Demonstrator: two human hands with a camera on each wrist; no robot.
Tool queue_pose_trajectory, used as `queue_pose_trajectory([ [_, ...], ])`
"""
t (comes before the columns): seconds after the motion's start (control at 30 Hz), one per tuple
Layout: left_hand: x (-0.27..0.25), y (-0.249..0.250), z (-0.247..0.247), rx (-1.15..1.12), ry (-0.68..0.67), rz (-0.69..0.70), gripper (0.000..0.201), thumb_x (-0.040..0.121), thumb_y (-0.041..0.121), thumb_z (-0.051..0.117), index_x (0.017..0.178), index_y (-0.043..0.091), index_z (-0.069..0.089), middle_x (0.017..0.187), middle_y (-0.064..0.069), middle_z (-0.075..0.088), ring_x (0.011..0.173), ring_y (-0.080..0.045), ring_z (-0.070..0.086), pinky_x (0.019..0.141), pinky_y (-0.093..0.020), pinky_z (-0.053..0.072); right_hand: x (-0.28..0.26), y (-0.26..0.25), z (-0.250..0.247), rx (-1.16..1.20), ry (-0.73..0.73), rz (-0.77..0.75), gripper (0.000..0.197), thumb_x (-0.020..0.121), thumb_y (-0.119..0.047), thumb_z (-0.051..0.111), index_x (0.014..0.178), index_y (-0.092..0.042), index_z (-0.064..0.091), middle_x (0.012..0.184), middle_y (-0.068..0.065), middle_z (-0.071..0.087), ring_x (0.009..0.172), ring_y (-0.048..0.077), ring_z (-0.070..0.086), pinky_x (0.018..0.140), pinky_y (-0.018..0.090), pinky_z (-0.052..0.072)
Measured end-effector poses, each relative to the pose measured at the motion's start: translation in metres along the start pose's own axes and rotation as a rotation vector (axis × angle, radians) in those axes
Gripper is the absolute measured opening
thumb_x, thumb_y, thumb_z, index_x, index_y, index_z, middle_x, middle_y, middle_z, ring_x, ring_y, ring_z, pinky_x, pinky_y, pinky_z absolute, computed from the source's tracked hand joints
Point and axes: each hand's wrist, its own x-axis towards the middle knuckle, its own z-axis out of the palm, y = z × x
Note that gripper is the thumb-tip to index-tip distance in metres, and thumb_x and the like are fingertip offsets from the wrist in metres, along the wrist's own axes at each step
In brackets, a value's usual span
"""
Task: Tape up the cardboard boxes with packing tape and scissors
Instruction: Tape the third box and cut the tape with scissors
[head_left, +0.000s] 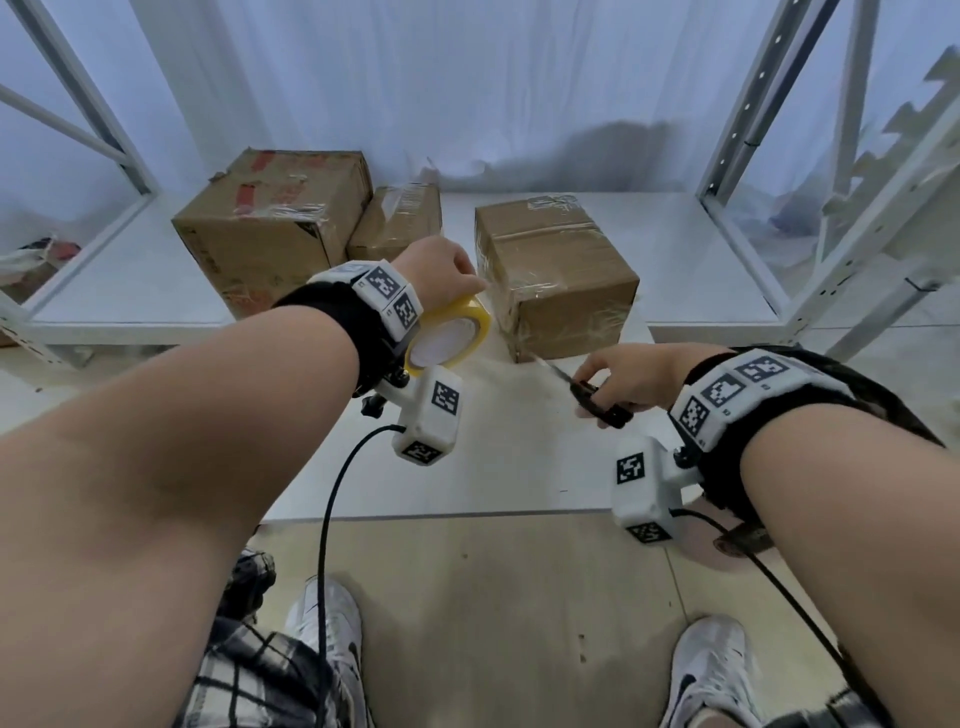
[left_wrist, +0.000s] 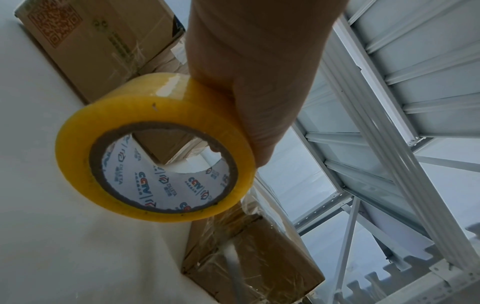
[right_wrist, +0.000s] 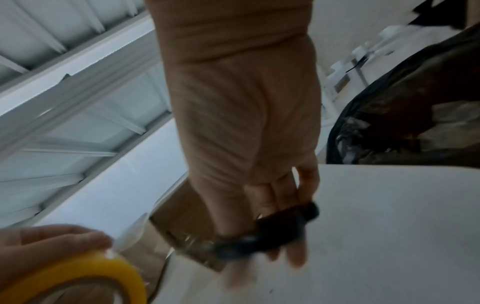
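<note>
Left hand (head_left: 441, 270) grips a glossy yellow tape roll (head_left: 449, 335) with a printed cardboard core, held above the white worktop (head_left: 493, 457) just beside the near cardboard box (head_left: 556, 275). This box is cube-shaped, wrapped in crinkled clear film, at the worktop's far edge. Right hand (head_left: 628, 376) grips black-handled scissors (head_left: 587, 395), blades pointing toward the box's lower corner. Two more brown boxes (head_left: 275, 223) stand far left.

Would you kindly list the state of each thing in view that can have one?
Tape roll: held up off the table by the left hand.
Scissors: gripped by the right hand, blades toward the near box.
Near box: closed, wrapped in clear tape.
Large box: closed, taped.
Small box: closed.
</note>
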Motion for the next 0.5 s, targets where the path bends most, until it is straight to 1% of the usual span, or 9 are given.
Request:
queue_pose_trajectory([
  [0.07, -0.001, 0.002, 0.001, 0.018, 0.002, -0.005, 0.031, 0.094, 0.032, 0.056, 0.112, 0.009, 0.067, 0.112, -0.007, 0.064, 0.091, -0.016, 0.053, 0.076, -0.026, 0.04, -0.004, 0.002, 0.003, 0.177, -0.046, 0.009, 0.02, 0.088, -0.032, 0.068, 0.097, -0.019, 0.057, 0.077, 0.002, 0.059, 0.069, 0.014, 0.06, 0.051, 0.021, 0.042],
  [0.1, -0.001, 0.003, 0.002, 0.024, 0.004, -0.006, 0.031, 0.094, 0.032, 0.056, 0.112, 0.009, 0.066, 0.113, -0.008, 0.064, 0.091, -0.016, 0.052, 0.076, -0.026, 0.039, -0.004, 0.003, 0.005, 0.206, -0.079, 0.005, 0.026, 0.085, -0.043, 0.068, 0.091, -0.021, 0.054, 0.072, 0.0, 0.055, 0.067, 0.012, 0.056, 0.048, 0.019, 0.037],
  [0.17, 0.0, 0.004, 0.002, 0.027, 0.006, -0.017, 0.032, 0.094, 0.031, 0.056, 0.113, 0.008, 0.066, 0.115, -0.009, 0.064, 0.092, -0.016, 0.052, 0.076, -0.026, 0.039, -0.003, 0.001, 0.008, 0.254, -0.145, -0.011, 0.042, 0.074, -0.062, 0.069, 0.084, -0.027, 0.049, 0.069, -0.003, 0.052, 0.067, 0.012, 0.053, 0.048, 0.019, 0.034],
  [0.2, 0.0, 0.005, 0.002, 0.025, 0.009, -0.025, 0.032, 0.094, 0.031, 0.055, 0.113, 0.007, 0.066, 0.115, -0.009, 0.063, 0.092, -0.016, 0.051, 0.077, -0.026, 0.038, -0.004, 0.0, 0.009, 0.299, -0.158, -0.009, 0.044, 0.071, -0.067, 0.068, 0.084, -0.03, 0.049, 0.07, -0.003, 0.052, 0.068, 0.012, 0.054, 0.052, 0.019, 0.035],
  [0.27, 0.002, 0.005, 0.002, 0.023, 0.011, -0.039, 0.032, 0.094, 0.031, 0.055, 0.113, 0.007, 0.066, 0.116, -0.009, 0.063, 0.093, -0.016, 0.051, 0.078, -0.027, 0.039, -0.005, -0.002, 0.012, 0.395, -0.162, -0.008, 0.042, 0.071, -0.067, 0.061, 0.094, -0.032, 0.052, 0.075, 0.0, 0.055, 0.071, 0.013, 0.057, 0.067, 0.023, 0.041],
  [0.33, 0.003, 0.005, 0.003, 0.032, 0.008, -0.048, 0.031, 0.094, 0.029, 0.056, 0.113, 0.007, 0.066, 0.115, -0.009, 0.063, 0.092, -0.016, 0.05, 0.077, -0.027, 0.038, -0.005, -0.001, 0.015, 0.434, -0.18, -0.006, 0.056, 0.067, -0.064, 0.061, 0.102, -0.021, 0.054, 0.076, 0.003, 0.057, 0.072, 0.014, 0.062, 0.082, 0.03, 0.04],
  [0.37, 0.004, 0.004, 0.004, 0.036, 0.003, -0.055, 0.029, 0.094, 0.028, 0.056, 0.113, 0.007, 0.066, 0.114, -0.009, 0.063, 0.091, -0.017, 0.05, 0.076, -0.027, 0.038, -0.004, 0.002, 0.015, 0.424, -0.197, 0.0, 0.062, 0.064, -0.063, 0.065, 0.101, -0.014, 0.054, 0.075, 0.004, 0.058, 0.072, 0.015, 0.064, 0.085, 0.034, 0.036],
  [0.43, 0.006, 0.002, 0.006, 0.034, -0.012, -0.076, 0.027, 0.093, 0.027, 0.057, 0.112, 0.009, 0.066, 0.113, -0.009, 0.062, 0.091, -0.017, 0.05, 0.075, -0.027, 0.038, -0.005, 0.005, 0.017, 0.421, -0.208, 0.004, 0.055, 0.072, -0.059, 0.065, 0.095, -0.011, 0.051, 0.077, 0.005, 0.059, 0.073, 0.015, 0.067, 0.087, 0.039, 0.033],
  [0.5, 0.008, 0.001, 0.008, 0.04, -0.029, -0.09, 0.027, 0.092, 0.027, 0.058, 0.111, 0.01, 0.066, 0.114, -0.01, 0.062, 0.091, -0.018, 0.05, 0.075, -0.028, 0.038, -0.007, 0.006, 0.018, 0.435, -0.162, 0.004, 0.039, 0.083, -0.053, 0.058, 0.094, -0.016, 0.051, 0.084, 0.006, 0.059, 0.082, 0.018, 0.067, 0.092, 0.039, 0.041],
])
